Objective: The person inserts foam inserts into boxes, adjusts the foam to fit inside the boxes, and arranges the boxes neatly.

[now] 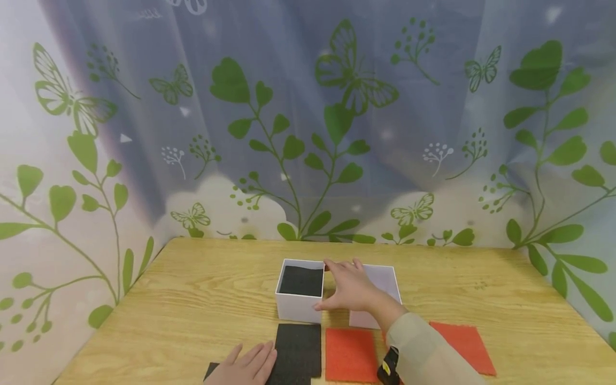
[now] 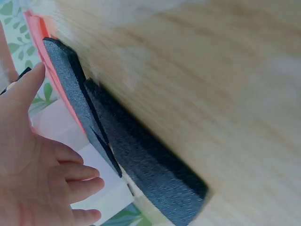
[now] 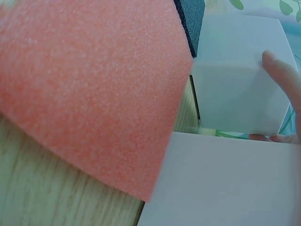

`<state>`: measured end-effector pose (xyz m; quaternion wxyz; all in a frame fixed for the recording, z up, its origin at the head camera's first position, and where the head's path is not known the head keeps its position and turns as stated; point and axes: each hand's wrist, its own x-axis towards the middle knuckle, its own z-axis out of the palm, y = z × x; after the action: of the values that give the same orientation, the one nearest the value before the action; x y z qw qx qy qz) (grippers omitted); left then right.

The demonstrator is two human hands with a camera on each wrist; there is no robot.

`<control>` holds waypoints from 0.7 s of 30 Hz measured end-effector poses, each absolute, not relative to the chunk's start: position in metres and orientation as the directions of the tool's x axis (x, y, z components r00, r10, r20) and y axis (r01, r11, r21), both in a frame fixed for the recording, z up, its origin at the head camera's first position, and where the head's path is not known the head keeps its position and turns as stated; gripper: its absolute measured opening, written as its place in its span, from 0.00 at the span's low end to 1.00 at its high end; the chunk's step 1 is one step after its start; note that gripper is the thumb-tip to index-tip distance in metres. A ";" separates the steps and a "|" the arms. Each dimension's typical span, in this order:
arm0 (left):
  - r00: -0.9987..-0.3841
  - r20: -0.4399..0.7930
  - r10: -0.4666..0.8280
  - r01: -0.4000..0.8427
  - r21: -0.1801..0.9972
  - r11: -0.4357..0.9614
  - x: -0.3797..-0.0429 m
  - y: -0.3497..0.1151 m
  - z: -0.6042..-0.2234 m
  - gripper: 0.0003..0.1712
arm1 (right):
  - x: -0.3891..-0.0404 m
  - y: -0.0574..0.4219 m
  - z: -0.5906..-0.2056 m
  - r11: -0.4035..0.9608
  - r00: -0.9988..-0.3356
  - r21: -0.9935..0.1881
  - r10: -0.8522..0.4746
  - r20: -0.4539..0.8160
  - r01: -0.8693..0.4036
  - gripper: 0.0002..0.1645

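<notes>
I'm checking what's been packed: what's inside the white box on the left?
A black foam piece shows inside the left white box. Anything beneath it, including the box's floor, is covered and can't be seen.

Wooden tabletop (image 1: 216, 289) passable left of left white box (image 1: 298, 309), right of right white box (image 1: 363, 319). Right hand (image 1: 351, 289) blocks gap between 2 boxes. Near side obstructed: black foam sheets (image 1: 298, 347), red foam sheets (image 1: 351, 355), left hand (image 1: 247, 366).
</notes>
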<state>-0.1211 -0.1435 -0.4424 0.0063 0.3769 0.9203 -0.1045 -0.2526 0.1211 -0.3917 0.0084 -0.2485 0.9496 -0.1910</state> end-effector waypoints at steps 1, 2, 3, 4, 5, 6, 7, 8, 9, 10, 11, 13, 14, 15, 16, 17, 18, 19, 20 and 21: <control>-0.724 -0.102 0.682 0.688 -0.173 0.704 -0.120 -0.146 -0.444 0.39 | -0.253 0.121 -0.391 0.805 -0.877 -0.365 -0.475 0.077 -0.468 0.64; -0.724 -0.099 0.683 0.689 -0.166 0.706 -0.119 -0.147 -0.446 0.38 | -0.253 0.121 -0.391 0.805 -0.877 -0.366 -0.475 0.074 -0.467 0.65; -0.716 -0.084 0.693 0.696 -0.167 0.699 -0.119 -0.149 -0.449 0.37 | -0.253 0.120 -0.391 0.804 -0.877 -0.368 -0.475 0.074 -0.467 0.65; -0.706 -0.057 0.706 0.704 -0.174 0.689 -0.118 -0.150 -0.453 0.37 | -0.253 0.120 -0.391 0.803 -0.876 -0.371 -0.476 0.074 -0.467 0.64; -0.700 -0.046 0.713 0.710 -0.164 0.685 -0.116 -0.149 -0.456 0.37 | -0.253 0.120 -0.390 0.802 -0.876 -0.372 -0.476 0.073 -0.467 0.64; -0.685 -0.021 0.728 0.720 -0.169 0.673 -0.115 -0.149 -0.459 0.37 | -0.253 0.121 -0.390 0.802 -0.876 -0.373 -0.476 0.072 -0.466 0.64; -0.672 0.000 0.740 0.730 -0.172 0.662 -0.114 -0.148 -0.461 0.37 | -0.253 0.121 -0.391 0.802 -0.876 -0.374 -0.477 0.070 -0.466 0.64; -0.666 0.003 0.746 0.735 -0.165 0.658 -0.113 -0.146 -0.464 0.37 | -0.253 0.121 -0.391 0.801 -0.876 -0.375 -0.477 0.070 -0.466 0.64; -0.656 0.015 0.754 0.742 -0.170 0.649 -0.112 -0.145 -0.466 0.37 | -0.253 0.120 -0.391 0.801 -0.876 -0.375 -0.478 0.070 -0.467 0.64; -0.652 0.023 0.758 0.744 -0.173 0.645 -0.110 -0.144 -0.468 0.38 | -0.253 0.120 -0.391 0.801 -0.876 -0.375 -0.478 0.069 -0.467 0.64; -0.643 0.041 0.765 0.747 -0.184 0.639 -0.108 -0.143 -0.471 0.37 | -0.253 0.120 -0.391 0.802 -0.877 -0.375 -0.476 0.067 -0.465 0.64; -0.610 0.109 0.785 0.755 -0.220 0.617 -0.107 -0.141 -0.479 0.36 | -0.253 0.120 -0.392 0.803 -0.878 -0.376 -0.474 0.067 -0.463 0.65; -0.592 0.147 0.793 0.757 -0.237 0.609 -0.107 -0.141 -0.484 0.35 | -0.253 0.120 -0.392 0.803 -0.878 -0.376 -0.474 0.069 -0.463 0.65; -0.561 0.205 0.802 0.755 -0.270 0.597 -0.107 -0.141 -0.491 0.34 | -0.253 0.120 -0.392 0.802 -0.878 -0.377 -0.474 0.071 -0.464 0.64; -0.536 0.246 0.808 0.754 -0.291 0.588 -0.109 -0.142 -0.499 0.34 | -0.253 0.120 -0.392 0.801 -0.877 -0.376 -0.474 0.074 -0.465 0.64; -0.503 0.298 0.811 0.748 -0.320 0.581 -0.110 -0.142 -0.507 0.33 | -0.253 0.121 -0.392 0.801 -0.877 -0.377 -0.475 0.076 -0.466 0.64; -0.472 0.339 0.814 0.743 -0.344 0.574 -0.113 -0.143 -0.516 0.33 | -0.253 0.121 -0.392 0.799 -0.876 -0.377 -0.476 0.078 -0.468 0.64; -0.456 0.362 0.813 0.740 -0.354 0.573 -0.115 -0.143 -0.524 0.33 | -0.253 0.121 -0.392 0.798 -0.875 -0.377 -0.477 0.080 -0.469 0.64; -0.437 0.390 0.811 0.735 -0.366 0.571 -0.117 -0.143 -0.532 0.33 | -0.253 0.121 -0.392 0.798 -0.875 -0.377 -0.478 0.081 -0.471 0.64; -0.425 0.409 0.808 0.731 -0.372 0.572 -0.118 -0.143 -0.539 0.33 | -0.252 0.121 -0.391 0.797 -0.874 -0.377 -0.478 0.081 -0.471 0.64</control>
<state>-0.1183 -0.1432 -0.5392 -0.2803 0.4573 0.8412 -0.0686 -0.2524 0.1214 -0.3913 0.0090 -0.2504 0.9479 -0.1966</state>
